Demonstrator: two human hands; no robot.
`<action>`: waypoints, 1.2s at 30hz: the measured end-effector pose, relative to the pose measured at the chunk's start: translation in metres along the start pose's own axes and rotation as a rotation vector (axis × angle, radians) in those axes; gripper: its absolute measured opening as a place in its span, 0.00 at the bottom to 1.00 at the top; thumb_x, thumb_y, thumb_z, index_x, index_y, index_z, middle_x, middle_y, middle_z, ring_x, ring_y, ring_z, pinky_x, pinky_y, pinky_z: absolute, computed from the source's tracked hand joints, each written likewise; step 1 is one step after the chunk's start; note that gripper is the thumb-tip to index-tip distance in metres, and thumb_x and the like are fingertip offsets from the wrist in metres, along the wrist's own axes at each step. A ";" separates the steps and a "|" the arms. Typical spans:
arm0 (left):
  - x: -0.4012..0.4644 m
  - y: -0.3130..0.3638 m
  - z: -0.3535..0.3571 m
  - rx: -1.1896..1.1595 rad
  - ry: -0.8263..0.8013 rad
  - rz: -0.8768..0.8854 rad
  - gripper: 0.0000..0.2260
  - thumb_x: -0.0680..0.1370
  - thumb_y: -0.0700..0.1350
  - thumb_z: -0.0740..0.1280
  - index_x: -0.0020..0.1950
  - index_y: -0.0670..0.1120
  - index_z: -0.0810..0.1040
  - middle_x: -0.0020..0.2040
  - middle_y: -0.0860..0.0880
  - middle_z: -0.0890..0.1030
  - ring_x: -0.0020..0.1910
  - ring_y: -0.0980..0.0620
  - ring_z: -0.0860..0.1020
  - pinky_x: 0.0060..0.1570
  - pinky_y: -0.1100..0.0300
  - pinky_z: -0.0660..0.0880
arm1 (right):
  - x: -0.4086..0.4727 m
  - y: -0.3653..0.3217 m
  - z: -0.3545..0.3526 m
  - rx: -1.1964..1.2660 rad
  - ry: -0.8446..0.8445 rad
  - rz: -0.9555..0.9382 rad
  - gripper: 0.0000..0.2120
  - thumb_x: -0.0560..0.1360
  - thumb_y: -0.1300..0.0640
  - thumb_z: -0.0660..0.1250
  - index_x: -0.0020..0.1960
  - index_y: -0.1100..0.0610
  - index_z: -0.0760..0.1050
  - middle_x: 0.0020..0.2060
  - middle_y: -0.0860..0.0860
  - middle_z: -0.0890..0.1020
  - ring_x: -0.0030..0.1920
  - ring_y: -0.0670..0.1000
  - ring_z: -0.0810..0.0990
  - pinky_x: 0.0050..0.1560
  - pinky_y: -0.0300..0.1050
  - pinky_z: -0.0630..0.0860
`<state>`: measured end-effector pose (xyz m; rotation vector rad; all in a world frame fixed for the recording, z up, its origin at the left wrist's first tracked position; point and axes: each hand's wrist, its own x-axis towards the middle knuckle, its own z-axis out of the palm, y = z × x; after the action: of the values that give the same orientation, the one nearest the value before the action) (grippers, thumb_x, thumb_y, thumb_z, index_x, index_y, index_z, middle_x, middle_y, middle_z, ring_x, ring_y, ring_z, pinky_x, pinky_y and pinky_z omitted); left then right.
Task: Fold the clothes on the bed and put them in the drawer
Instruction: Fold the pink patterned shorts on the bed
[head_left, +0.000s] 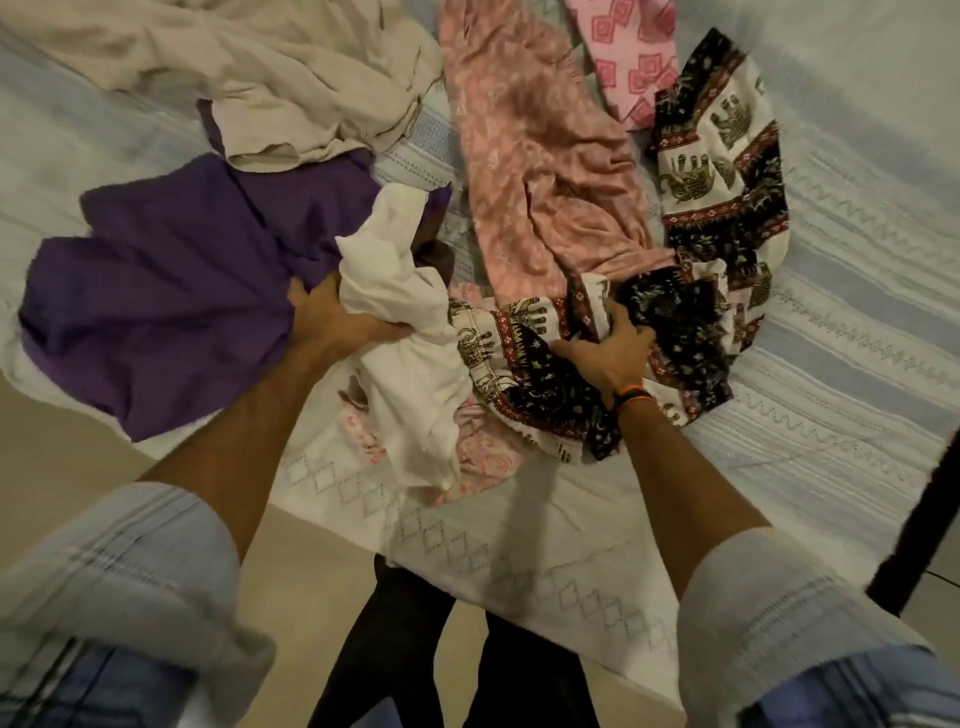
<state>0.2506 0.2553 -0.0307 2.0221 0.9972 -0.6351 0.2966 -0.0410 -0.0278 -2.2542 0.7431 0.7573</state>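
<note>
A heap of unfolded clothes lies on the bed. My left hand grips a crumpled white garment near the bed's front edge. Beside it my right hand clutches a black, white and red elephant-print garment that trails off to the far right. A purple garment spreads out on the left, partly under a beige one. A salmon-pink garment runs down the middle. A pale pink patterned piece peeks out from under the white one.
A pink cloth with red diamond print lies at the far edge. The bedsheet hangs over the near edge. Beige floor shows on the left, a dark post on the right. No drawer is in view.
</note>
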 end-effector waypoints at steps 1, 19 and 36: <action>0.002 0.000 0.002 0.014 0.002 0.001 0.51 0.56 0.60 0.82 0.75 0.49 0.65 0.77 0.45 0.61 0.77 0.43 0.56 0.75 0.50 0.57 | -0.001 -0.003 0.007 0.005 -0.007 0.006 0.41 0.66 0.52 0.79 0.75 0.51 0.65 0.69 0.59 0.63 0.67 0.59 0.70 0.70 0.49 0.66; -0.104 0.061 -0.048 -0.441 -0.170 0.109 0.29 0.52 0.40 0.72 0.53 0.44 0.81 0.45 0.49 0.84 0.45 0.48 0.82 0.44 0.55 0.79 | -0.112 -0.083 0.016 0.614 -0.427 -0.129 0.17 0.67 0.74 0.66 0.55 0.66 0.81 0.52 0.60 0.85 0.55 0.62 0.82 0.56 0.57 0.81; -0.263 0.101 -0.238 -0.742 0.195 0.447 0.23 0.61 0.28 0.69 0.55 0.39 0.79 0.42 0.47 0.83 0.42 0.46 0.82 0.37 0.58 0.78 | -0.283 -0.224 -0.042 0.862 -0.533 -0.718 0.18 0.70 0.76 0.64 0.54 0.62 0.81 0.49 0.56 0.85 0.55 0.59 0.83 0.59 0.56 0.79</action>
<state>0.2058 0.2976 0.3327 1.5584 0.6998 0.1683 0.2689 0.1569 0.2757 -1.2813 -0.0482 0.4914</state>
